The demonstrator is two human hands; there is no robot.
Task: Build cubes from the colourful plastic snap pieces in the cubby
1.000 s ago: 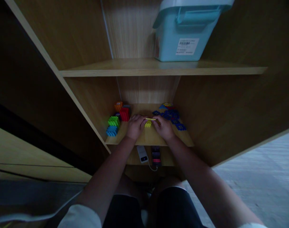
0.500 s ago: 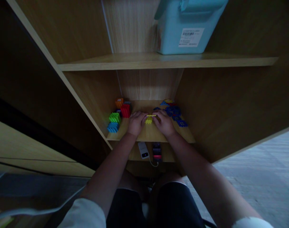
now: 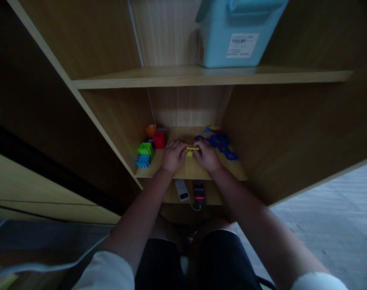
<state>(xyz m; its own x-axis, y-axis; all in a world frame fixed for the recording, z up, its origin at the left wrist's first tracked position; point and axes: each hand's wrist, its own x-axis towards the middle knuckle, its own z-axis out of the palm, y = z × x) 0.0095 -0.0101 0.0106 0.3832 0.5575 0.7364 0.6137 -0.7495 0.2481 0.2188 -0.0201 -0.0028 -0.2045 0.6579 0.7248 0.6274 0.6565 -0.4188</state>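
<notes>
Between my two hands is a yellow interlocking plastic piece (image 3: 192,148), held edge-on above the shelf board. My left hand (image 3: 173,156) grips its left end, fingers closed. The right end is pinched by my right hand (image 3: 209,156). Just below shows another yellow part (image 3: 189,154) with a notched edge; whether the two are joined I cannot tell. Right of my right hand lie several flat dark blue pieces (image 3: 220,141). On the left stand ridged cubes: a red one (image 3: 159,140), a green one (image 3: 145,149), a light blue one (image 3: 143,161) and an orange one (image 3: 151,129).
A shelf board (image 3: 171,76) runs above my hands, bearing a light blue bin (image 3: 222,48). On a lower board lie a white power bank (image 3: 182,190) and a dark phone (image 3: 199,192) joined by a cable. Cabinet walls stand on both sides.
The upper yellow piece is tipped slightly and sits a little lower, covering more of the yellow part beneath. Both hands stay in nearly the same place.
</notes>
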